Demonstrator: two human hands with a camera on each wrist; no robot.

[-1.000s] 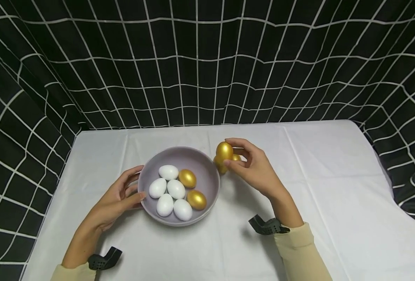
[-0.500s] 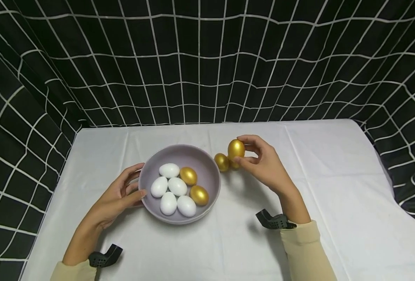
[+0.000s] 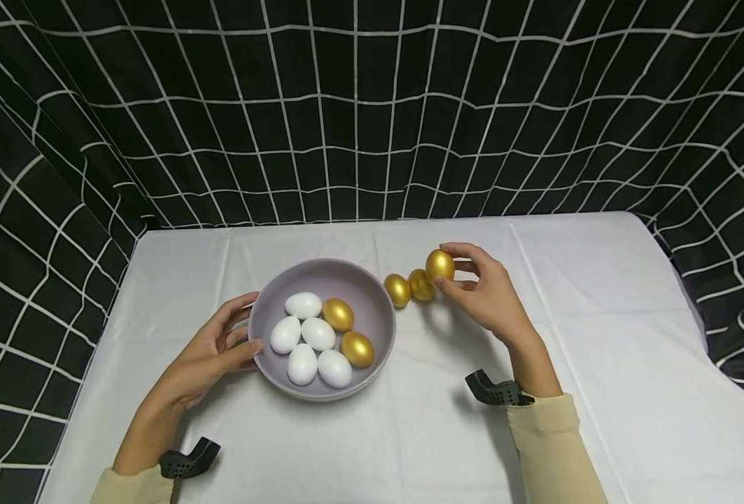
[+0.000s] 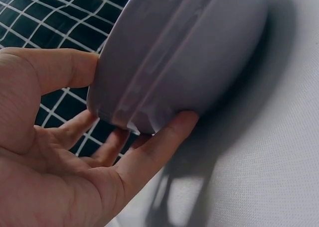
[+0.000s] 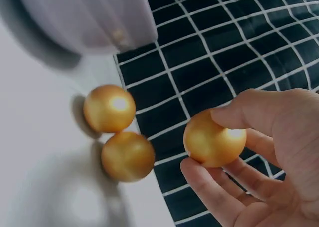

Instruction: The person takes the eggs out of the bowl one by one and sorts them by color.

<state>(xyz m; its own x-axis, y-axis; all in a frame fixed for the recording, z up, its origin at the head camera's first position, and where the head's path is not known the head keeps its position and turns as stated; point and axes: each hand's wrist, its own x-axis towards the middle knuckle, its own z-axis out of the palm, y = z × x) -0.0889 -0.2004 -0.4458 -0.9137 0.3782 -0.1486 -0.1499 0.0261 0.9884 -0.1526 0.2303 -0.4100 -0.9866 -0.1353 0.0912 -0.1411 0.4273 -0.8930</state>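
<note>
The right hand point(image 3: 486, 294) pinches a golden egg point(image 3: 439, 265) at two o'clock from the bowl point(image 3: 330, 278), an egg (probably light, stiff and slippery) best taken around its widest part, while the left hand point(image 3: 204, 355) holds the bowl at nine o'clock.

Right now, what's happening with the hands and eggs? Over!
Right hand: pinches a gold egg. Left hand: holds the bowl, five white eggs and two gold eggs inside. Possibly in the way: two more gold eggs, between bowl and right hand.
</note>
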